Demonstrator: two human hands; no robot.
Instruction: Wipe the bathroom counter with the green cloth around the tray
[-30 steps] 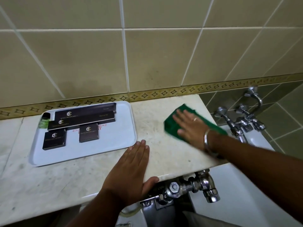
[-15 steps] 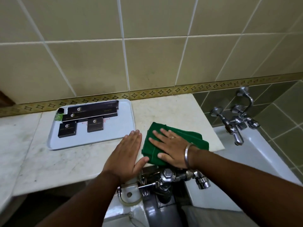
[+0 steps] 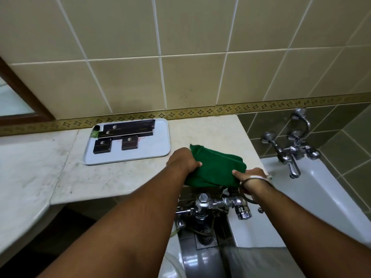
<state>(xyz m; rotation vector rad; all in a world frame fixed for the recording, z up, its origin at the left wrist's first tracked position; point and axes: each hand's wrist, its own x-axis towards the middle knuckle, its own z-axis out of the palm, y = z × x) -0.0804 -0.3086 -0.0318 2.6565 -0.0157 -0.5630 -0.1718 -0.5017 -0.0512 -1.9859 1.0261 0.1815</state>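
Green cloth (image 3: 217, 167) bunched at the counter's (image 3: 120, 177) front right corner, partly over the front edge, just right of the tray (image 3: 160, 137). Gripped both sides: left hand (image 3: 183, 161) curled onto its left edge, right hand (image 3: 251, 177) pinching the right edge, thumb on top. Tray flat near the back edge, apart from cloth, carrying dark boxes (image 3: 128, 133) and small green bottle (image 3: 94, 133).
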